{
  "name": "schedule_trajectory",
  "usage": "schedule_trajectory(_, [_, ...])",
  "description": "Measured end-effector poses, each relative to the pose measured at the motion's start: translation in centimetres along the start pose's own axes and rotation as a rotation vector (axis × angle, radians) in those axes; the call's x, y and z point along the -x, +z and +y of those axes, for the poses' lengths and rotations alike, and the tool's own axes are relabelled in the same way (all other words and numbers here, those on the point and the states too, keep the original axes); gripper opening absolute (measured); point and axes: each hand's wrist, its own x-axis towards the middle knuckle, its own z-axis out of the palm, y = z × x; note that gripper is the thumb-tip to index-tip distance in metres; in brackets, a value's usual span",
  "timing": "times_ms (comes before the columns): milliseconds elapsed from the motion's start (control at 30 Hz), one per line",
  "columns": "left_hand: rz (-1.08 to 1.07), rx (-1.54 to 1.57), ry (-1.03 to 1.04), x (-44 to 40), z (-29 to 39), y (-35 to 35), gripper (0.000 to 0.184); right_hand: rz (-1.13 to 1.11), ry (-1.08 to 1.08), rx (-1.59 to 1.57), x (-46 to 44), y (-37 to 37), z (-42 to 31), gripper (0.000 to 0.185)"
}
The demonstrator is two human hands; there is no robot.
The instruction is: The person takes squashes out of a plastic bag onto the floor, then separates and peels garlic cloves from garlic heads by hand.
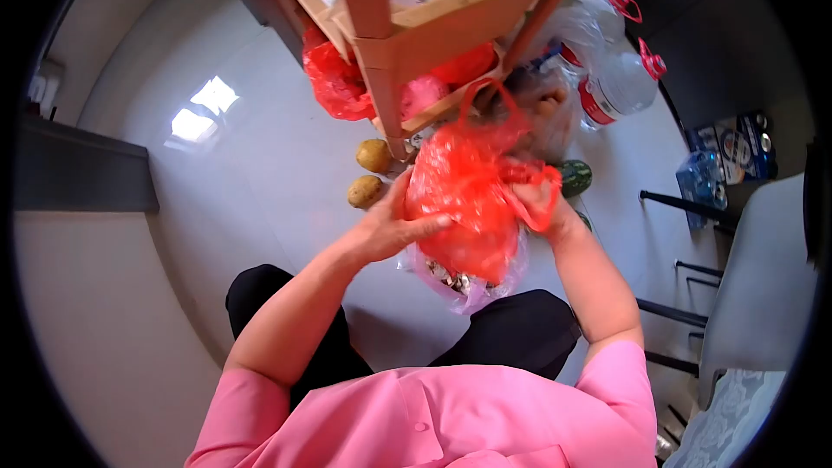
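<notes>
Red bag (pixel 468 199) held close under a crowded wooden rack (pixel 459 22)

The red bag is mid-frame, between the person's two hands. The left hand (pixel 388 224) grips its side, the thumb across the near face and the other fingers mostly hidden behind the film. The right hand (pixel 542 199) is at the bag's right, among its loops; red plastic covers those fingers, so I cannot tell how firmly they are closed.

The film looks thin, so the likeliest trouble is a tear or a slip if one side is pulled harder than the other. The upper loop rises toward the lower part of the rack and could snag there if lifted straight up. Should the contents spill, they would probably drop into the pale pink bag (pixel 511 282) just below, or onto the floor (pixel 234 225). The upper potato (pixel 373 155) and the lower potato (pixel 365 191), left of the bag, could roll if a wrist brushed them.

Room is tightest at upper centre and right: the rack's leg, the green vegetable (pixel 575 178) and a large bottle (pixel 628 82) hem in the right hand. The chair (pixel 758 277) bounds the right edge. The widest stretch of floor lies left, up to the grey furniture (pixel 87 169).
</notes>
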Motion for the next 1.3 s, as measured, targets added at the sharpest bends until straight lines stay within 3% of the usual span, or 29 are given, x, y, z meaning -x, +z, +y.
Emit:
schedule_trajectory(33, [-0.039,0.187,0.133,-0.1,0.3,0.8,0.081,-0.052,-0.021,0.074,-0.2,0.4,0.7,0.033])
schedule_trajectory(67, [-0.073,0.287,0.128,-0.2,0.9,1.2,0.078,-0.102,-0.045,0.146,-0.4,0.7,1.5,0.036])
schedule_trajectory(133, [-0.143,0.398,0.065,-0.1,1.5,1.3,0.071,-0.032,0.182,-0.236,-0.2,4.5,0.3,0.038])
schedule_trajectory(167, [-0.041,0.267,0.035,0.1,1.7,1.4,0.057,-0.057,0.188,-0.226,-0.4,4.4,0.7,0.038])
schedule_trajectory(267, [0.121,-0.029,0.022,-0.4,-0.2,1.0,0.048,-0.123,0.206,0.579,-1.4,4.3,0.0,0.04])
schedule_trajectory(367, [0.154,-0.273,0.022,-0.3,0.8,-0.3,0.038,-0.205,0.281,0.558,-1.1,3.1,-0.8,0.043])
schedule_trajectory(433, [0.251,-0.231,0.102,0.1,0.6,-0.8,0.031,-0.305,0.269,0.498,-1.4,1.7,-1.3,0.053])
schedule_trajectory(500, [0.28,-0.428,0.266,-0.1,1.0,-1.6,0.033,-0.181,0.225,0.146,-1.6,1.3,-2.3,0.067])
schedule_trajectory(533, [0.293,-0.421,0.27,-0.1,1.0,-1.8,0.033,0.039,0.26,0.281,-1.7,2.1,-2.4,0.083])
schedule_trajectory(567, [0.209,-0.472,0.273,0.1,0.9,-2.0,0.033,0.029,0.264,0.289,-1.5,3.2,-2.5,0.083])
schedule_trajectory(633, [0.039,-0.577,0.285,-0.1,1.2,-2.2,0.034,-0.157,0.228,0.118,-1.7,5.0,-3.0,0.099])
schedule_trajectory(667, [0.103,-0.636,0.238,0.3,1.2,-2.0,0.032,-0.396,0.035,0.219,-1.7,5.8,-2.7,0.11])
schedule_trajectory(700, [0.108,-0.629,0.235,0.2,0.9,-2.0,0.032,-0.4,0.042,0.222,-1.5,7.5,-3.3,0.11])
schedule_trajectory(767, [0.476,-0.436,0.137,-0.6,0.4,-2.1,0.021,-0.437,-0.131,1.257,-0.8,12.1,-5.8,0.111])
schedule_trajectory(800, [0.355,-0.069,0.011,-1.1,0.6,-2.7,0.019,-0.316,-0.199,1.407,-0.5,13.8,-5.8,0.104])
schedule_trajectory(833, [0.357,-0.063,0.018,-1.3,0.6,-2.7,0.019,-0.318,-0.2,1.416,-0.7,14.2,-5.2,0.104])
schedule_trajectory(900, [0.247,0.803,-0.064,-1.4,0.6,-2.6,0.026,-0.136,-0.408,1.634,-1.7,13.8,-3.3,0.091])
schedule_trajectory(933, [0.198,0.85,-0.029,-1.5,0.5,-2.5,0.04,-0.115,-0.431,1.649,-2.3,13.0,-3.2,0.079])
schedule_trajectory(1033, [0.366,0.71,-0.058,0.0,3.7,-1.8,0.043,0.052,-0.478,1.624,-4.5,7.3,-2.8,0.055])
schedule_trajectory(1067, [0.366,0.542,0.054,0.0,3.5,-2.3,0.046,0.058,-0.481,1.629,-5.3,6.8,-3.7,0.055])
schedule_trajectory(1100, [0.359,0.545,0.054,0.1,3.1,-2.7,0.046,0.212,-0.506,1.571,-6.3,6.4,-4.7,0.05])
schedule_trajectory(1133, [0.302,0.596,-0.011,0.2,2.8,-3.2,0.044,0.363,-0.527,1.508,-7.2,6.3,-5.3,0.045])
schedule_trajectory(1167, [0.246,0.646,-0.076,0.2,2.5,-3.5,0.043,0.365,-0.522,1.513,-8.2,6.4,-5.6,0.045])
schedule_trajectory(1233, [0.212,0.647,-0.133,0.3,2.1,-3.4,0.035,0.392,-0.995,1.639,-10.0,6.5,-5.5,0.043])
schedule_trajectory(1300, [0.117,0.627,-0.107,0.6,1.0,-2.7,0.026,0.393,-1.021,1.753,-11.5,5.8,-3.2,0.043])
